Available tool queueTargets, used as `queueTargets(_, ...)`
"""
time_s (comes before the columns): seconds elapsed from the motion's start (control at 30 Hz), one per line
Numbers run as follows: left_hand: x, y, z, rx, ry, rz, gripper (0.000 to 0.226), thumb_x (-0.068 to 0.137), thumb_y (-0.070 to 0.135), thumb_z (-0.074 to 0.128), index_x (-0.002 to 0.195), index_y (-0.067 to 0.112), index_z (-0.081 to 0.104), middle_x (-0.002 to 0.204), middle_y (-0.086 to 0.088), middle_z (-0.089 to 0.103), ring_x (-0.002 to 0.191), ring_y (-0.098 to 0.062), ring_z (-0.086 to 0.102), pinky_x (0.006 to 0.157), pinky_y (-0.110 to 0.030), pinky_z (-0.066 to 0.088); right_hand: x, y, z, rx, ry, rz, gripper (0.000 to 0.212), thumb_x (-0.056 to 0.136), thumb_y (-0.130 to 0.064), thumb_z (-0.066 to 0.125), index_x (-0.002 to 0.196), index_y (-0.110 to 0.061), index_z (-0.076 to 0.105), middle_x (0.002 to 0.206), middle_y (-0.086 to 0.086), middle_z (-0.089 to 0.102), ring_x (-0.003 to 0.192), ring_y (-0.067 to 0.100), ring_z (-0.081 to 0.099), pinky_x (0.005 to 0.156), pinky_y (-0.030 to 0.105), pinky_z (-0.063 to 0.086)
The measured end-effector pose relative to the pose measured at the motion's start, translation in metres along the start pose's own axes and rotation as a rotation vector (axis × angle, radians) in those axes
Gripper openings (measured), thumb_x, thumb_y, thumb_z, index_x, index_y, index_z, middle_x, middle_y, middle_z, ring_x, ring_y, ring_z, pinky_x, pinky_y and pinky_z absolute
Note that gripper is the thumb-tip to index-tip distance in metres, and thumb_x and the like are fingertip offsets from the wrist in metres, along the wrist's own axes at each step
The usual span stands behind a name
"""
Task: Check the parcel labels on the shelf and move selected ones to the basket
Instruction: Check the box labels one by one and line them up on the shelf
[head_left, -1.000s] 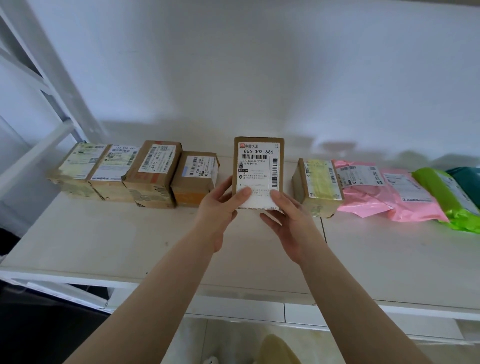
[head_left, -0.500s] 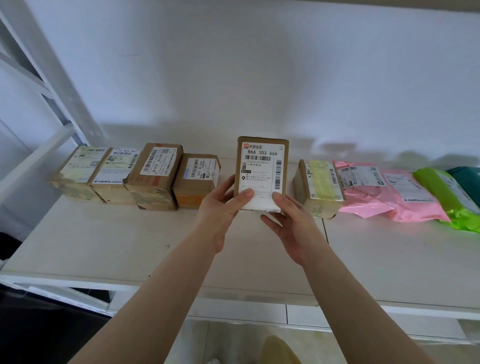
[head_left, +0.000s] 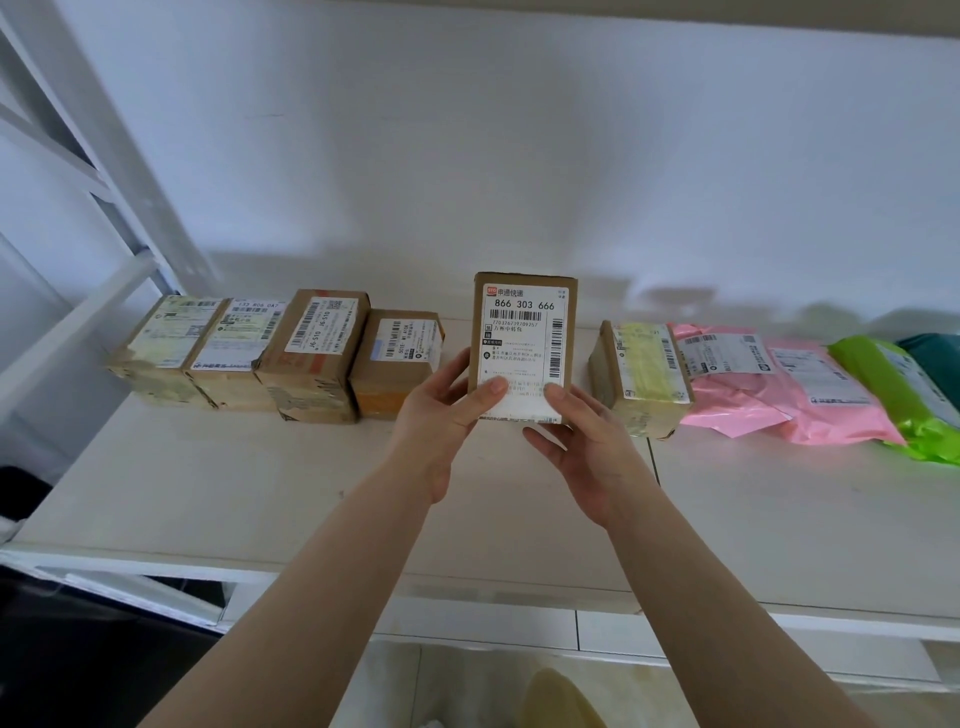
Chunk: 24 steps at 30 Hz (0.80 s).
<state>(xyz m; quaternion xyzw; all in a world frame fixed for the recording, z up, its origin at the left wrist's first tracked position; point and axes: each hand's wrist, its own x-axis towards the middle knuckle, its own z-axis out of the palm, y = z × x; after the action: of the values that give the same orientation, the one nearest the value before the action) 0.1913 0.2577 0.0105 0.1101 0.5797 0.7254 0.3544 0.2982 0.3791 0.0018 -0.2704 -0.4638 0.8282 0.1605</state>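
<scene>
A small brown cardboard parcel (head_left: 523, 332) with a white label reading 866 303 666 is held upright above the white shelf (head_left: 208, 488), label facing me. My left hand (head_left: 441, 421) grips its lower left side and my right hand (head_left: 582, 447) grips its lower right, both thumbs pressed on the label's bottom. Several more cardboard parcels (head_left: 311, 353) stand in a row on the shelf to the left. No basket is in view.
Right of the held parcel lie a box with a yellow label (head_left: 644, 374), two pink mailer bags (head_left: 779, 384), a green bag (head_left: 904, 395) and a dark teal bag (head_left: 935, 353). A white frame strut (head_left: 78, 322) slants at far left. The white wall stands close behind.
The held parcel has stayed almost in place between both hands, shifting only slightly to the right in view. The other parcels have not moved.
</scene>
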Motion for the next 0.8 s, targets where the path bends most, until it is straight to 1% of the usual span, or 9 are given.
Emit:
queueTargets(0.2, 0.000, 0.001, 0.000, 0.002, 0.022, -0.013, 0.059, 0.081, 0.015, 0.074, 0.136, 0.023, 0.055, 0.110, 0.005, 0.074, 0.109, -0.013, 0.067, 0.101, -0.032, 0.048, 0.001, 0.000, 0.001, -0.003, 0.008, 0.004, 0.054, 0.074, -0.029, 0.073, 0.126, -0.013, 0.066, 0.105, 0.001, 0.075, 0.102, 0.015, 0.067, 0.099, 0.035, 0.052)
queueTargets(0.3, 0.000, 0.004, 0.002, 0.038, 0.078, -0.039, 0.058, 0.080, 0.024, 0.076, 0.135, 0.027, 0.056, 0.109, 0.007, 0.074, 0.109, -0.010, 0.064, 0.103, -0.032, 0.044, 0.002, 0.000, 0.004, -0.014, 0.044, 0.001, 0.042, 0.084, -0.028, 0.071, 0.123, -0.014, 0.067, 0.101, -0.001, 0.076, 0.100, 0.013, 0.067, 0.100, 0.036, 0.052)
queueTargets(0.4, 0.006, 0.007, 0.003, 0.055, 0.128, -0.075, 0.060, 0.078, 0.032, 0.077, 0.134, 0.027, 0.056, 0.112, 0.006, 0.072, 0.109, -0.011, 0.062, 0.099, -0.032, 0.045, 0.005, -0.001, 0.009, -0.049, 0.084, 0.000, 0.034, 0.089, -0.030, 0.069, 0.120, -0.016, 0.068, 0.100, -0.002, 0.076, 0.102, 0.015, 0.066, 0.099, 0.036, 0.052)
queueTargets(0.5, 0.012, 0.010, 0.006, 0.019, 0.180, -0.108, 0.060, 0.078, 0.038, 0.077, 0.133, 0.025, 0.057, 0.111, 0.005, 0.072, 0.106, -0.011, 0.064, 0.092, -0.029, 0.047, 0.010, -0.001, 0.015, -0.073, 0.125, 0.000, 0.036, 0.088, -0.036, 0.070, 0.119, -0.019, 0.068, 0.106, 0.000, 0.075, 0.107, 0.019, 0.067, 0.098, 0.037, 0.053)
queueTargets(0.57, 0.016, 0.008, 0.009, -0.036, 0.226, -0.130, 0.058, 0.077, 0.040, 0.078, 0.129, 0.024, 0.060, 0.108, 0.004, 0.074, 0.105, -0.012, 0.065, 0.093, -0.029, 0.048, 0.013, 0.000, 0.020, -0.096, 0.155, 0.016, 0.046, 0.085, -0.042, 0.072, 0.126, -0.021, 0.065, 0.113, 0.002, 0.073, 0.109, 0.020, 0.067, 0.098, 0.037, 0.053)
queueTargets(0.63, 0.019, 0.005, 0.013, -0.081, 0.257, -0.161, 0.077, 0.061, 0.051, 0.084, 0.128, 0.021, 0.060, 0.111, 0.003, 0.073, 0.112, -0.016, 0.063, 0.102, -0.036, 0.045, 0.019, 0.002, 0.022, -0.105, 0.172, 0.044, 0.054, 0.083, -0.046, 0.073, 0.132, -0.025, 0.060, 0.119, 0.004, 0.070, 0.110, 0.021, 0.066, 0.099, 0.039, 0.052)
queueTargets(0.7, 0.023, -0.004, 0.015, -0.151, 0.294, -0.198, 0.095, 0.045, 0.054, 0.089, 0.127, 0.016, 0.059, 0.114, 0.000, 0.071, 0.115, -0.021, 0.062, 0.105, -0.040, 0.043, 0.021, 0.002, 0.026, -0.112, 0.168, 0.053, 0.052, 0.085, -0.046, 0.071, 0.131, -0.026, 0.060, 0.119, 0.004, 0.069, 0.106, 0.020, 0.066, 0.100, 0.039, 0.052)
queueTargets(0.77, 0.026, -0.014, 0.014, -0.218, 0.358, -0.223, 0.084, 0.054, 0.045, 0.089, 0.124, 0.011, 0.058, 0.112, -0.004, 0.070, 0.109, -0.022, 0.064, 0.100, -0.037, 0.047, 0.024, 0.004, 0.029, -0.124, 0.189, 0.082, 0.046, 0.086, -0.045, 0.070, 0.127, -0.026, 0.062, 0.113, 0.003, 0.070, 0.098, 0.018, 0.066, 0.101, 0.040, 0.052)
queueTargets(0.8, 0.028, -0.018, 0.014, -0.241, 0.389, -0.238, 0.075, 0.059, 0.043, 0.088, 0.120, 0.010, 0.059, 0.109, -0.004, 0.071, 0.105, -0.022, 0.066, 0.093, -0.033, 0.051, 0.023, 0.003, 0.033, -0.140, 0.215, 0.099, 0.043, 0.087, -0.045, 0.069, 0.125, -0.025, 0.063, 0.108, 0.001, 0.071, 0.093, 0.016, 0.065, 0.101, 0.039, 0.052)
